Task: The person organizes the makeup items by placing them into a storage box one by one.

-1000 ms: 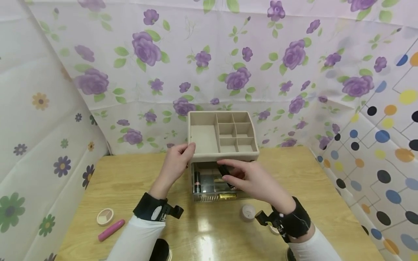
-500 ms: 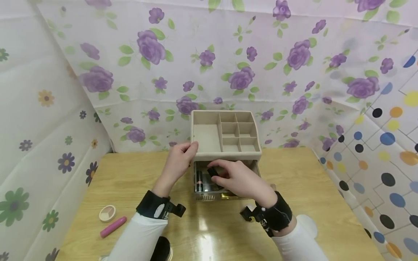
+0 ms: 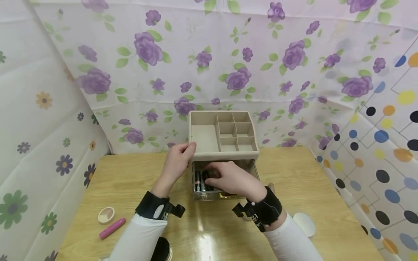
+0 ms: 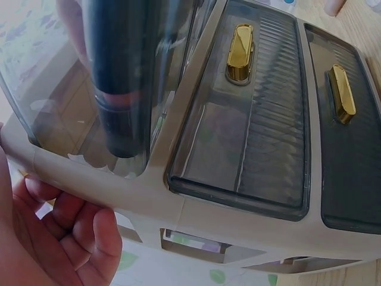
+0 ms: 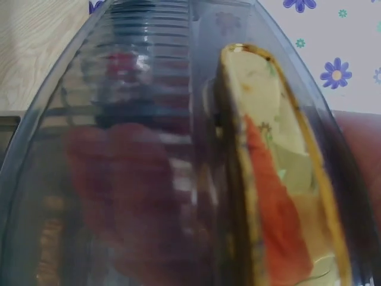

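A beige makeup organizer (image 3: 225,156) stands at the back of the table, its top clear drawer (image 3: 204,197) pulled out. My left hand (image 3: 177,159) grips the organizer's left edge, thumb on the rim; in the left wrist view its fingers curl at the beige side. Inside the drawer my right hand (image 3: 233,177) pinches a black lipstick tube (image 3: 205,176) between thumb and fingers. Beside it, along the drawer's left wall, lies another black lipstick tube (image 3: 197,181) with a pinkish band. Through the clear drawer front, the right wrist view shows blurred fingers behind a gold handle (image 5: 238,149).
At the left of the table lie a pink tube (image 3: 112,228) and a round palette (image 3: 106,215). A black round item (image 3: 160,249) is partly behind the left sleeve. A white disc (image 3: 304,224) lies right of the right forearm. A floral curtain (image 3: 209,83) hangs behind.
My right hand has moved left and lower into the drawer, bringing the black lipstick tube beside the one at the left wall. The left hand keeps its grip on the organizer.
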`<act>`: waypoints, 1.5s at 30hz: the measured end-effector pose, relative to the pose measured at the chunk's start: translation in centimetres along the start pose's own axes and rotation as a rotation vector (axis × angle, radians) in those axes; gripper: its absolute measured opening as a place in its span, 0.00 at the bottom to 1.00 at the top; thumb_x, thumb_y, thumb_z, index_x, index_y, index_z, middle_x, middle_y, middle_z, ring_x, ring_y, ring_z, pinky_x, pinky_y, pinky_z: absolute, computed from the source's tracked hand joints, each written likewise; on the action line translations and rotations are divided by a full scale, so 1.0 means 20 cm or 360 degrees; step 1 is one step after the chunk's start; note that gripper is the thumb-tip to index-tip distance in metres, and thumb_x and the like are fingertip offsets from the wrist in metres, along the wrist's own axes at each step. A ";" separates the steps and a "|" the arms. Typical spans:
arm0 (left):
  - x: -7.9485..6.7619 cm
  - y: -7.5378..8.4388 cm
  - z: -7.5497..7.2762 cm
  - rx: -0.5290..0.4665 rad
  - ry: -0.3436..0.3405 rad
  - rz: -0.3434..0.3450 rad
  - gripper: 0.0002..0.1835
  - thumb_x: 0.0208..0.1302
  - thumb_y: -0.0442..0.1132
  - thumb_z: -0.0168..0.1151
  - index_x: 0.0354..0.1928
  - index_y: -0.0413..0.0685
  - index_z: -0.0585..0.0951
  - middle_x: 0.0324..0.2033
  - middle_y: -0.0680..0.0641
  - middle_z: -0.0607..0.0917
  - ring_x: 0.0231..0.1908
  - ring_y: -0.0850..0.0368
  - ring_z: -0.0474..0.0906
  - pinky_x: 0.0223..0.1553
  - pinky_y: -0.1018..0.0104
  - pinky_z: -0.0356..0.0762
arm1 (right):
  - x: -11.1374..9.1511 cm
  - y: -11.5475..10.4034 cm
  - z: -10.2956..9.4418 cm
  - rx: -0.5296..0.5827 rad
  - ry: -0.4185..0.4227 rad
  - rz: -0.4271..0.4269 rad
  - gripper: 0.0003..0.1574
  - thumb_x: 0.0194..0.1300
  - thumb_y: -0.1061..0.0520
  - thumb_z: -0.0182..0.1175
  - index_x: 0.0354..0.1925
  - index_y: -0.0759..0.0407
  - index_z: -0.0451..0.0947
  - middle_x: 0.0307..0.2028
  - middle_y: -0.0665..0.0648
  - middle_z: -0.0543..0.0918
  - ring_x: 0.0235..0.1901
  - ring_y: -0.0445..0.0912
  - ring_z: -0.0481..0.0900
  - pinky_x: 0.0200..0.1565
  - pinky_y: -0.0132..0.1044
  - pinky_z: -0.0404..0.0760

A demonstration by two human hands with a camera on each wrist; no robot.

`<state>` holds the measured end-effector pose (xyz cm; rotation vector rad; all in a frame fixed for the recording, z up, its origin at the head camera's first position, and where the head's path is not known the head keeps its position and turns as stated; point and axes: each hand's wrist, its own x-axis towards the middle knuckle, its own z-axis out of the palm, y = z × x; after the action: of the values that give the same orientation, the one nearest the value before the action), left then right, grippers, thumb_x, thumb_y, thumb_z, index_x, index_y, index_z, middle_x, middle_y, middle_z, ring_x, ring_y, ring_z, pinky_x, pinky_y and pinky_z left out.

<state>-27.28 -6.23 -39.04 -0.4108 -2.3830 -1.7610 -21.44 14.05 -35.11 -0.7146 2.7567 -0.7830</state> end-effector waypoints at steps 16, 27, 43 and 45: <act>0.00 0.00 0.00 0.0000 -0.0004 0.0006 0.31 0.73 0.61 0.51 0.17 0.46 0.69 0.13 0.48 0.67 0.14 0.50 0.64 0.17 0.63 0.59 | 0.01 -0.01 -0.01 0.0077 -0.0086 -0.0045 0.19 0.78 0.55 0.47 0.63 0.45 0.74 0.29 0.50 0.82 0.24 0.39 0.77 0.36 0.40 0.78; 0.01 -0.01 -0.01 0.0004 -0.0006 0.0008 0.30 0.72 0.62 0.51 0.19 0.46 0.72 0.13 0.48 0.69 0.15 0.50 0.65 0.16 0.63 0.61 | 0.01 -0.03 -0.03 0.0129 -0.0131 -0.0012 0.22 0.80 0.60 0.41 0.62 0.47 0.74 0.31 0.49 0.83 0.27 0.41 0.80 0.31 0.38 0.79; 0.00 -0.01 -0.01 -0.0006 -0.0014 -0.0003 0.31 0.72 0.63 0.51 0.18 0.46 0.68 0.13 0.48 0.67 0.14 0.50 0.64 0.16 0.63 0.60 | -0.02 -0.01 -0.06 0.0145 -0.0157 -0.0004 0.22 0.81 0.57 0.42 0.66 0.45 0.71 0.34 0.49 0.84 0.31 0.43 0.81 0.32 0.40 0.79; 0.00 -0.01 -0.01 -0.0016 -0.0014 -0.0005 0.31 0.72 0.63 0.51 0.18 0.46 0.69 0.13 0.48 0.67 0.14 0.50 0.65 0.17 0.63 0.60 | -0.02 -0.01 -0.06 0.0149 -0.0155 -0.0004 0.22 0.81 0.57 0.41 0.66 0.45 0.71 0.34 0.49 0.84 0.31 0.42 0.81 0.32 0.40 0.79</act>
<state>-27.41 -6.42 -39.09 -0.4172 -2.3832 -1.7771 -21.35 14.63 -34.01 -0.7186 2.6143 -0.8478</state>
